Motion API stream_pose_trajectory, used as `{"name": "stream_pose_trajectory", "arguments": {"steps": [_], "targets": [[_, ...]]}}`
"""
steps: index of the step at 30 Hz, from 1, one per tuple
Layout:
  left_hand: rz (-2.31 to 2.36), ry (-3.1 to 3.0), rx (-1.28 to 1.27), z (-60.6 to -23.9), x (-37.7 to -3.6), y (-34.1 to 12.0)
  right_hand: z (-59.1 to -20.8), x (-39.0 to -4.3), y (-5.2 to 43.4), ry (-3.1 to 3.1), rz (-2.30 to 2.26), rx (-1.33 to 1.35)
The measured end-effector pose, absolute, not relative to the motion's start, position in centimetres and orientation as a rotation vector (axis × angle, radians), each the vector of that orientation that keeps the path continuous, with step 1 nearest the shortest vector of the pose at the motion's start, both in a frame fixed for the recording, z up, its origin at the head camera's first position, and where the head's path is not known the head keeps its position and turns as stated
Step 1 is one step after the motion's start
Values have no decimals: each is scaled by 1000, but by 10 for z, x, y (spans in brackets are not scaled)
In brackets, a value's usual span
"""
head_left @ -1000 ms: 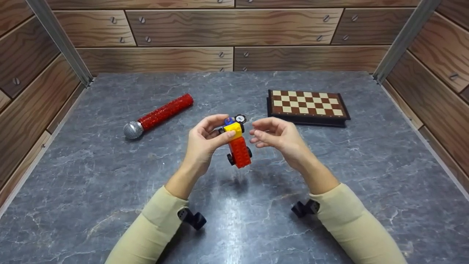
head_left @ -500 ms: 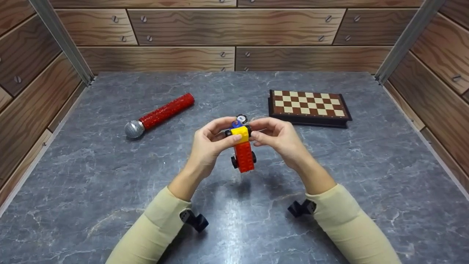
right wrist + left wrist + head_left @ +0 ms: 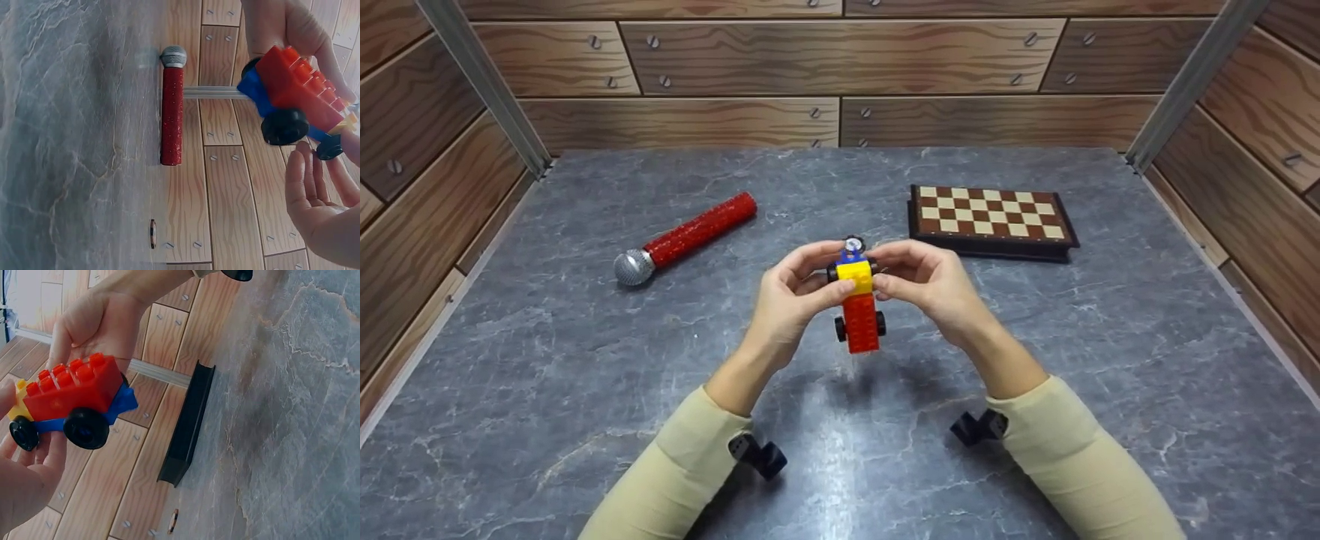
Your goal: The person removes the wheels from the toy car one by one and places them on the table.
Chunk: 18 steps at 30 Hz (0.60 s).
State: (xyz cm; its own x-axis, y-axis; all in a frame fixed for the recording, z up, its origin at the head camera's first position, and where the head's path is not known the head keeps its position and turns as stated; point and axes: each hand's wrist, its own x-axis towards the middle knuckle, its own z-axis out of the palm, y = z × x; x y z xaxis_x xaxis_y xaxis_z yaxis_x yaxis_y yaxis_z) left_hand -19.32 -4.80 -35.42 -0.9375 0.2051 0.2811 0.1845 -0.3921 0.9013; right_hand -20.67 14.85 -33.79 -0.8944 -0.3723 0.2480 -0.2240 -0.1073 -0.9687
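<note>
Pinching toy car by yellow block between half-curled fingers and thumbs of left hand and right hand, presumably for steadiness, leaving red bricks clear of fingertips.

Grey marbled table: red glittery microphone left, checkered board right, small round disc between.

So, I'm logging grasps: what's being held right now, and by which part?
A toy car, held at its yellow block end by the left hand and the right hand.
</note>
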Motion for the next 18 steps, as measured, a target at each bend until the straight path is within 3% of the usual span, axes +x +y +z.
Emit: {"name": "stream_pose_trajectory", "arguments": {"steps": [18], "targets": [[2431,2030,772,-355,-193,-49,-339,-205,147,2035,-2182,-665]]}}
